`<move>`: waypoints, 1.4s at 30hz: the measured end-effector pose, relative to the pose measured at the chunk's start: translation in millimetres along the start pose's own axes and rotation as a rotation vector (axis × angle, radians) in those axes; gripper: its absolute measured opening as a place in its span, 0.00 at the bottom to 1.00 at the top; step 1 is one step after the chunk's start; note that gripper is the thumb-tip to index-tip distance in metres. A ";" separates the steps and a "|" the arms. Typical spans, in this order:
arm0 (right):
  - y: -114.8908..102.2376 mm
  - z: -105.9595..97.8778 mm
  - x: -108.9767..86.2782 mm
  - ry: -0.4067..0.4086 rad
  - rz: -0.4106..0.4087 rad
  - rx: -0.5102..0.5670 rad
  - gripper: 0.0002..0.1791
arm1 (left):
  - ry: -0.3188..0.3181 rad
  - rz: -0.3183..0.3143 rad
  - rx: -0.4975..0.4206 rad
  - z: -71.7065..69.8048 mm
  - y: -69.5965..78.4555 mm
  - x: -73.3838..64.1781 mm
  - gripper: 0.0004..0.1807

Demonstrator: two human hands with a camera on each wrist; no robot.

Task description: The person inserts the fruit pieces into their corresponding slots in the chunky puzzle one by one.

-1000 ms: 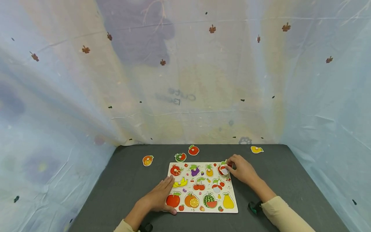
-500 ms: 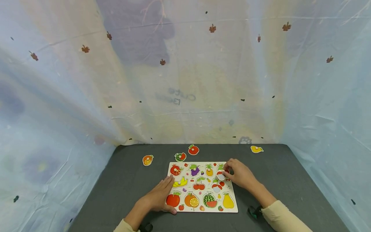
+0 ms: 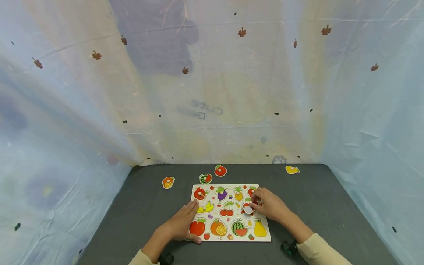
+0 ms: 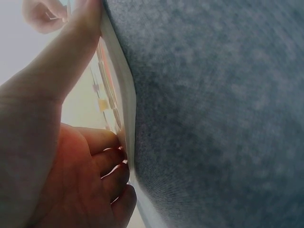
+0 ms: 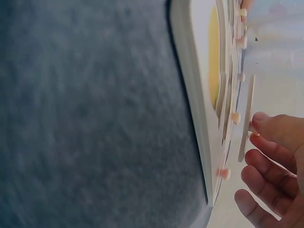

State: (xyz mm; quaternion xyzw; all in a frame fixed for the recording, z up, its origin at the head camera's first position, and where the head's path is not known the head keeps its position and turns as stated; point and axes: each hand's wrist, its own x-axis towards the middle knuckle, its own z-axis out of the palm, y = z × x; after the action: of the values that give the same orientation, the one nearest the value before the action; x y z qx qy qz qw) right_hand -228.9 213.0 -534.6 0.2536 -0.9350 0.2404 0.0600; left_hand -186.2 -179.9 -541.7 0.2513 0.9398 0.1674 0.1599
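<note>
A white fruit puzzle board [image 3: 266,237] lies on the dark table. My left hand [image 3: 179,222] rests on its left edge, fingers extended on top and thumb at the near corner. In the left wrist view the fingertips touch the board's rim [image 4: 127,95]. Thumb and finger of my right hand [image 3: 273,207] pinch a red-and-white fruit puzzle piece [image 3: 247,209] with a green top, over the board's right part. The right wrist view shows this piece [image 5: 246,124] edge-on, held by its knob and raised off the board. Several knobbed pieces, including pomegranate [image 3: 200,193], grapes [image 3: 221,194] and bananas [image 3: 205,208], sit on the board.
Beyond the board lie loose pieces: an orange [image 3: 168,183], a watermelon [image 3: 205,179], a red fruit [image 3: 220,170] and, farther right, a yellow pear [image 3: 292,170]. A patterned curtain [image 3: 212,92] hangs behind and at both sides of the table [image 3: 142,206].
My right hand has carried the red-and-white piece from the board's top-right corner down and left, uncovering the red piece there. The left hand has stayed in place.
</note>
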 end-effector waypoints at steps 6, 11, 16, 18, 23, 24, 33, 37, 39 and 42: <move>-3.6 3.5 0.2 -0.035 0.016 -0.007 0.09 | 0.000 0.011 0.001 0.2 -0.5 -0.1 0.74; -5.6 4.4 -0.9 -0.050 0.002 -0.013 0.10 | 0.004 0.015 -0.008 0.6 -0.1 -0.1 0.74; -6.8 5.3 -1.4 -0.051 -0.027 -0.022 0.09 | 0.008 0.021 -0.006 0.4 -0.1 -0.3 0.74; -6.8 5.9 -1.3 -0.054 -0.030 -0.027 0.09 | 0.009 0.024 -0.006 0.0 0.0 -0.4 0.73; -5.6 8.1 -1.1 -0.073 -0.025 -0.029 0.09 | 0.008 0.014 -0.010 -0.3 0.8 -0.6 0.74; -5.3 8.5 -1.1 -0.075 -0.023 -0.028 0.09 | 0.008 0.011 -0.013 -0.4 0.9 -0.7 0.74; -6.9 8.3 -0.2 -0.078 -0.027 -0.031 0.10 | 0.010 0.007 -0.028 -2.7 3.0 -2.5 0.73; -8.7 8.3 -0.4 -0.077 -0.027 -0.032 0.10 | 0.015 0.011 -0.023 -2.1 3.1 -2.5 0.73; -9.4 8.4 -0.5 -0.077 -0.023 -0.033 0.10 | 0.013 0.011 -0.017 -1.7 2.9 -2.3 0.73; -9.6 8.9 -0.5 -0.081 -0.019 -0.038 0.10 | 0.010 0.012 -0.009 -1.4 2.1 -1.8 0.73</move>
State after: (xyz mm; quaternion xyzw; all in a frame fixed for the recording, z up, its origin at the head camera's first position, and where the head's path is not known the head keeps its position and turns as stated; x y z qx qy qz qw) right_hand -223.6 201.8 -538.5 0.2708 -0.9386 0.2118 0.0294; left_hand -184.4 -179.4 -539.1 0.2555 0.9382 0.1740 0.1555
